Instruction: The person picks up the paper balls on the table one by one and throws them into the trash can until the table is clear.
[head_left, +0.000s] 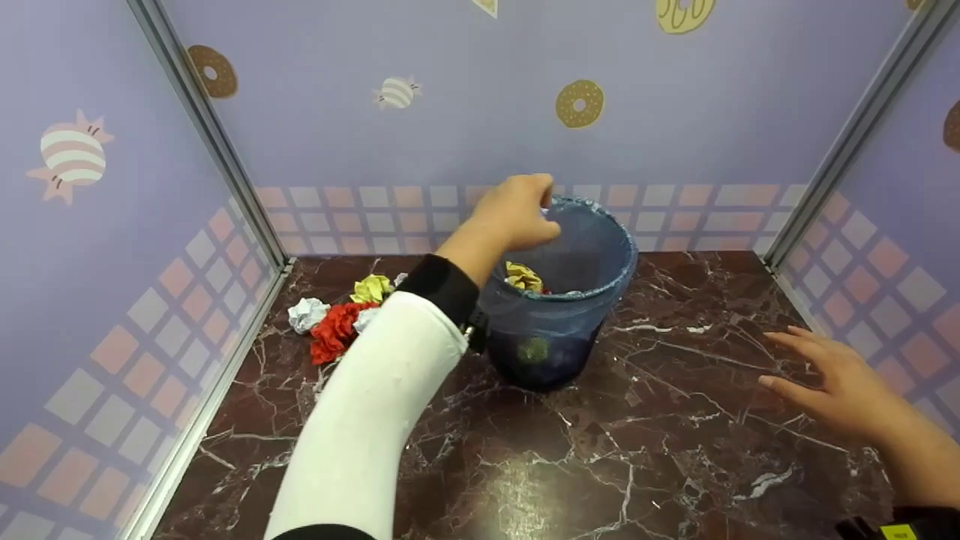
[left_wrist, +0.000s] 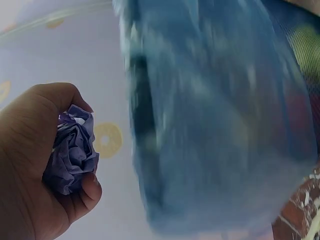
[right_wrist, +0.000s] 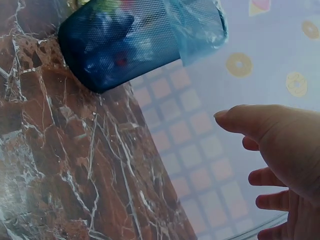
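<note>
My left hand (head_left: 517, 214) is above the left part of the rim of a blue mesh bin (head_left: 544, 360). Its curled fingers grip a crumpled ball of purple paper (left_wrist: 75, 150), plain in the left wrist view but mostly hidden by the hand in the head view. A bluish plastic bag (head_left: 626, 259) lines the bin and folds over its rim. Inside lies a crumpled yellow paper ball (head_left: 523, 277). Off to the right, my right hand (head_left: 840, 382) hovers over the table with fingers spread, touching nothing.
Left of the bin, a pile holds a red paper ball (head_left: 335, 330), a yellow one (head_left: 371, 289) and white ones (head_left: 307, 315), partly behind my left sleeve. The dark marbled table (head_left: 675, 450) is bordered by patterned wall panels (head_left: 465, 135).
</note>
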